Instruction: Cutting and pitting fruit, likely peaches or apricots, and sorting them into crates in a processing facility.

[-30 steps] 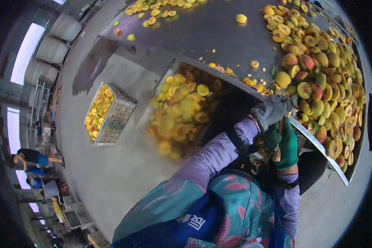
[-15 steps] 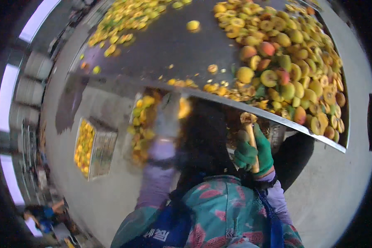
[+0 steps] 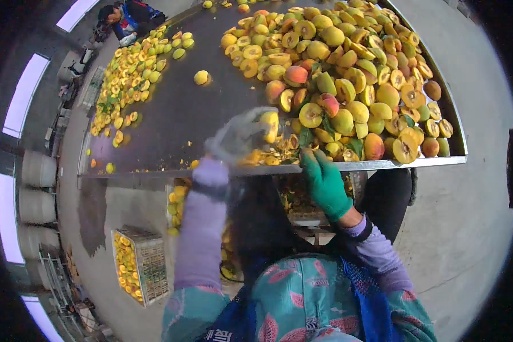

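Observation:
My left hand (image 3: 233, 137), in a pale grey glove and smeared by motion, is over the near edge of the metal table (image 3: 176, 108). A yellow peach half (image 3: 271, 126) is at its fingertips and seems gripped. My right hand (image 3: 326, 187), in a green glove, is at the table rim with its fingers curled; the wooden-handled tool it held earlier does not show clearly. Just beyond both hands spreads a heap of whole and halved peaches (image 3: 356, 111), yellow to red. Pits and scraps (image 3: 276, 155) lie along the rim between the hands.
More peach halves (image 3: 134, 74) cover the table's far left, and a lone peach (image 3: 201, 77) sits mid-table. A crate of fruit (image 3: 152, 267) stands on the floor to the left. Below the rim are more fruit (image 3: 176, 206) and my knees. Another person (image 3: 132, 20) is at the far left.
Both hands have risen from below the rim to the table edge, the left with a peach half. The right hand's wooden-handled tool is now out of clear sight. The view has shifted.

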{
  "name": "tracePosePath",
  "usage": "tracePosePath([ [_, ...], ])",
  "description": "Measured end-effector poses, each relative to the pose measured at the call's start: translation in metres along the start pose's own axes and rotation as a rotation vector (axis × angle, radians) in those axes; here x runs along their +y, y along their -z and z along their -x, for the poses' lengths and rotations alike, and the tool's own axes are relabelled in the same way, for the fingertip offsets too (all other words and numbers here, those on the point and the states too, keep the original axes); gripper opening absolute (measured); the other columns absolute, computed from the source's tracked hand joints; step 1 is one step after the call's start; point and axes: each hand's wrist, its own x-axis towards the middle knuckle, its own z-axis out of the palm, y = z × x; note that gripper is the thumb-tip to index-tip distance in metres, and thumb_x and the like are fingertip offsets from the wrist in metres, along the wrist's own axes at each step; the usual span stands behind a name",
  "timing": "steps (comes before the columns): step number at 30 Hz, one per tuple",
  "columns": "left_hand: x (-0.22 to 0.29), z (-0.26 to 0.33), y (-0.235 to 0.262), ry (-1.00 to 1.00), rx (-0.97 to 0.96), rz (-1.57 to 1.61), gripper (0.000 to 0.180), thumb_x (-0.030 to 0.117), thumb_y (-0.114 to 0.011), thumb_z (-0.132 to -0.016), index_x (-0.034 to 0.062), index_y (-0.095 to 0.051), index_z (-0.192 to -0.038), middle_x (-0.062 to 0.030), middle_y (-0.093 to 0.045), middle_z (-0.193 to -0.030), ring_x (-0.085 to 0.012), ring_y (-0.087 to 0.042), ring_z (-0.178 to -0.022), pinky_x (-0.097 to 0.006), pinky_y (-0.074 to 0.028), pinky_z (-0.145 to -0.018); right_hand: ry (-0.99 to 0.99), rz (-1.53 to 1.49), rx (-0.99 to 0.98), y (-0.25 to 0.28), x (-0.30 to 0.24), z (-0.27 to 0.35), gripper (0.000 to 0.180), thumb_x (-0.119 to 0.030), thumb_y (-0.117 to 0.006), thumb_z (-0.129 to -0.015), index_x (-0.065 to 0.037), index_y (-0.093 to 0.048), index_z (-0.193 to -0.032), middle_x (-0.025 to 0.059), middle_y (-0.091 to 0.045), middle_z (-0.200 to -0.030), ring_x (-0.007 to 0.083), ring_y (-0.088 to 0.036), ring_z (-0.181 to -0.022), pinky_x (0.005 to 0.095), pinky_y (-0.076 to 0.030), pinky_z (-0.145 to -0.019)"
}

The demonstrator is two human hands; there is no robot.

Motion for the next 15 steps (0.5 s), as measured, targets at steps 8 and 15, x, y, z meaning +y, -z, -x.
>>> tracePosePath([
  [8,-0.027,0.050,-0.043,-0.172,0.539,-0.158,0.027,0.019,-0.042,-0.093,0.0027,-0.056,-0.109,-0.0110,-0.060,-0.098,-0.0209,-0.058,-0.086,-0.032,-0.047,-0.079,0.025,0.016,-0.106,-0.017,-0.046,-0.009,0.031,-0.030,-0.044,-0.093,0.000,-0.051,-0.091,0.0231,-0.053,-0.072,0.0420,-0.054,-0.068,0.0444,-0.040,-0.055],
  [15,0.013,0.060,-0.057,-0.013,0.604,0.108,0.036,0.029,-0.038,-0.094,0.0000,-0.058,-0.101,-0.0128,-0.060,-0.091,-0.0209,-0.056,-0.081,-0.034,-0.045,-0.073,-0.254,0.013,-0.145,-0.029,-0.062,0.003,0.029,-0.027,-0.042,-0.094,0.000,-0.051,-0.090,0.0213,-0.052,-0.068,0.0379,-0.055,-0.065,0.0415,-0.041,-0.054],
])
